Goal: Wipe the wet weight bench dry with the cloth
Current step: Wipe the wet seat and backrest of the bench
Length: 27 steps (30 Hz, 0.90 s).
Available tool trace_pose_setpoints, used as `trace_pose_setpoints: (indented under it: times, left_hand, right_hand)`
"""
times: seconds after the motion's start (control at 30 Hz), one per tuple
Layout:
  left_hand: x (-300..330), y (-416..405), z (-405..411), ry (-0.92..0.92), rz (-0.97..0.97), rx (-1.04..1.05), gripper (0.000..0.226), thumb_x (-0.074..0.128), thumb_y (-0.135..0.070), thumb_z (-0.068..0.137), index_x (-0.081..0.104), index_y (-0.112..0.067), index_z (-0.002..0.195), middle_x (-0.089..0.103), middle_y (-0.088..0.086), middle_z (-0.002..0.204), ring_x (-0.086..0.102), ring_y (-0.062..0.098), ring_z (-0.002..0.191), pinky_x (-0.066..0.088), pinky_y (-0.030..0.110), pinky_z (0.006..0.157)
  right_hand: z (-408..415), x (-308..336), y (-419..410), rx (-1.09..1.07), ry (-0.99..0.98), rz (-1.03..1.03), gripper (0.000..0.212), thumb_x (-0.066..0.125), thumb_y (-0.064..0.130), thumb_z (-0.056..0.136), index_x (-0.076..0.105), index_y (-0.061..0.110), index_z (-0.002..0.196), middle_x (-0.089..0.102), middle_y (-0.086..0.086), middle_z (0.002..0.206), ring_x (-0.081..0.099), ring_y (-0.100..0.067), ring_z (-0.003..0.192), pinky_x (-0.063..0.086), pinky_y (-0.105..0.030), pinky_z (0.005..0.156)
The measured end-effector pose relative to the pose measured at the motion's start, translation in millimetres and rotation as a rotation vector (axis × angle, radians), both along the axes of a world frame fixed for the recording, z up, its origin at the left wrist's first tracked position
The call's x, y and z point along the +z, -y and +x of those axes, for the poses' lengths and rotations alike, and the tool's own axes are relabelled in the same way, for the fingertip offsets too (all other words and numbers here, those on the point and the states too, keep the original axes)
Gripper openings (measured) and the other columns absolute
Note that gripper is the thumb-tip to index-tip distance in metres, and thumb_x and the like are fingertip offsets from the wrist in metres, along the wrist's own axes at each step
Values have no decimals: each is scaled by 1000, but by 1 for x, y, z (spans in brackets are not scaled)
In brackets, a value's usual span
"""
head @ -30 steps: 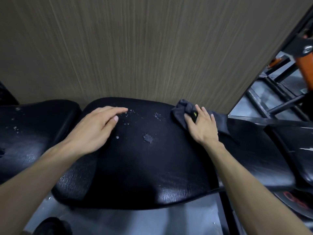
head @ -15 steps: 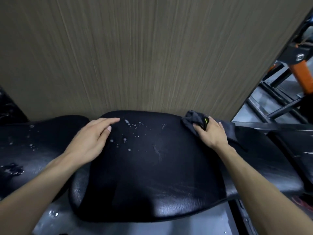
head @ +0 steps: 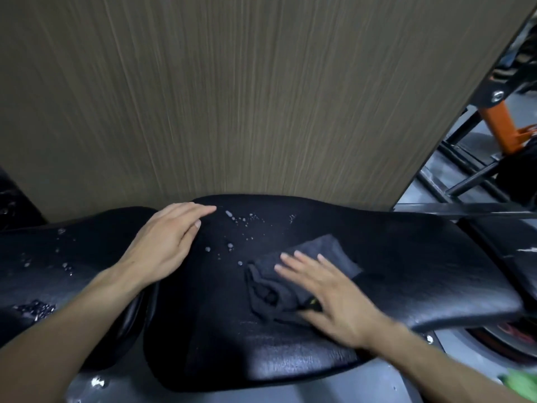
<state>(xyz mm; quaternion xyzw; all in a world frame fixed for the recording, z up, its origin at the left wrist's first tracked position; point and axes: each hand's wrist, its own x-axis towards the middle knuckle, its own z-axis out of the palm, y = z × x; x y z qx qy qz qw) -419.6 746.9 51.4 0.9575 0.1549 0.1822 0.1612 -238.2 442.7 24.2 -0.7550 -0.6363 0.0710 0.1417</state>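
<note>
Right hand (head: 328, 295): fingers flat, pressing grey cloth (head: 293, 274) on weight bench (head: 406, 257). Water droplets (head: 232, 237) lie up-left. Left hand (head: 165, 242): flat, nearer them, empty.

Bare forearms — no sleeves, no gloves

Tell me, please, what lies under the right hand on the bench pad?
The right hand presses flat on a crumpled dark grey cloth, which lies on the black bench pad. Whether the pad beneath the cloth is wet cannot be seen.
</note>
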Motion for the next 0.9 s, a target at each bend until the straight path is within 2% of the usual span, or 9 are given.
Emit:
trace_pose_setpoints:
  times: [0.1, 0.2, 0.3, 0.37, 0.47, 0.57, 0.7, 0.8, 0.9]
  left_hand:
    - [2, -10, -9, 35, -20, 30, 44, 34, -30, 102, 57, -24, 140, 61, -7, 134, 47, 14, 131, 15, 5, 108]
    - [-2, -23, -20, 47, -26, 53, 45, 33, -31, 102, 56, -25, 140, 61, -6, 134, 47, 17, 132, 26, 22, 111]
    - [-9, -38, -26, 37, -37, 71, 45, 33, -33, 103, 55, -26, 141, 60, -5, 136, 48, 20, 134, 29, 30, 112]
    - [-12, -43, -23, 41, -50, 84, 41, 34, -30, 106, 54, -27, 142, 57, -10, 135, 46, 19, 136, 28, 30, 112]
    - [-13, -43, -18, 56, -79, 87, 39, 39, -23, 106, 55, -26, 141, 51, -19, 132, 45, 15, 135, 27, 27, 111]
    - [-12, -42, -17, 42, -98, 80, 39, 35, -31, 107, 54, -29, 141, 51, -21, 132, 43, 11, 135, 27, 27, 112]
    - [-12, -43, -24, -26, -99, 62, 48, 31, -50, 102, 53, -33, 142, 50, -18, 142, 37, 7, 141, 28, 31, 117]
    - [-15, -45, -20, -68, -109, 65, 54, 28, -56, 99, 53, -33, 142, 52, -14, 145, 35, 8, 144, 28, 39, 121]
    - [-17, -49, -13, -58, -129, 87, 54, 27, -53, 99, 53, -33, 141, 56, -12, 144, 36, 8, 144, 27, 42, 122]
  right_hand:
    - [56, 1, -36, -252, -65, 64, 64, 53, 44, 97, 30, 35, 156, 21, 13, 166, 11, -8, 154, 10, -48, 126]
    - [56, -3, -80, -539, -5, 38, 67, 42, 52, 100, 22, 28, 159, 16, 8, 167, 8, -12, 155, 4, -45, 126]
    - [-4, -3, -71, -268, 22, 56, 72, 35, 59, 93, 20, 35, 159, 10, 13, 168, 1, -9, 155, 2, -47, 126]
    - [-37, -6, -47, -50, 22, 23, 72, 42, 53, 94, 16, 38, 159, 5, 17, 168, -5, -5, 154, -7, -38, 125]
    - [0, -1, -45, 49, -38, 17, 72, 55, 35, 93, 23, 40, 158, 10, 20, 167, 2, -3, 154, -2, -33, 125]
    - [72, -1, -77, -271, -121, 103, 64, 58, 28, 96, 32, 34, 154, 26, 9, 164, 17, -14, 154, 11, -46, 125]
    - [91, -7, -125, -611, -43, 50, 62, 48, 36, 103, 24, 25, 159, 22, 5, 166, 12, -13, 155, 3, -41, 126]
    - [40, -6, -115, -354, -34, 89, 65, 44, 36, 97, 22, 33, 158, 18, 10, 167, 9, -12, 155, 1, -43, 126]
    - [-13, -3, -66, -38, -59, 26, 77, 48, 30, 87, 21, 40, 158, 9, 20, 167, -1, -2, 154, -6, -32, 124]
